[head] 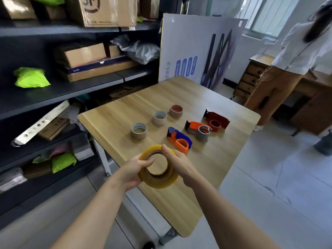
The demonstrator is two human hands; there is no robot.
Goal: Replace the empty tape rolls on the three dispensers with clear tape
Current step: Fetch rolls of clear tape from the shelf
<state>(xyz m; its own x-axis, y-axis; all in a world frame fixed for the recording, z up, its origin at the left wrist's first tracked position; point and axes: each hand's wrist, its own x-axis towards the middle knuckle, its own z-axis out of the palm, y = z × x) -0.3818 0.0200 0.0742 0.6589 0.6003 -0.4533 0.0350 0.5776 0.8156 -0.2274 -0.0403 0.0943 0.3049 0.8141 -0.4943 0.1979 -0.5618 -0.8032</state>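
The left grip (pixel 133 170) and right grip (pixel 179 164) both clamp the clear tape roll (pixel 161 185), fingers curled round its rim. They hold it over the table (pixel 115 112), just inside its near left edge. Just beyond the right grip lies the blue-and-orange dispenser (pixel 179 140), with the orange dispenser (pixel 197 129) and the red dispenser (pixel 216 120) farther out. Beyond the left grip stands a row of three empty cores (pixel 159 118), with bare wood between them and the roll. A shelf (pixel 59 90) runs left of the edge.
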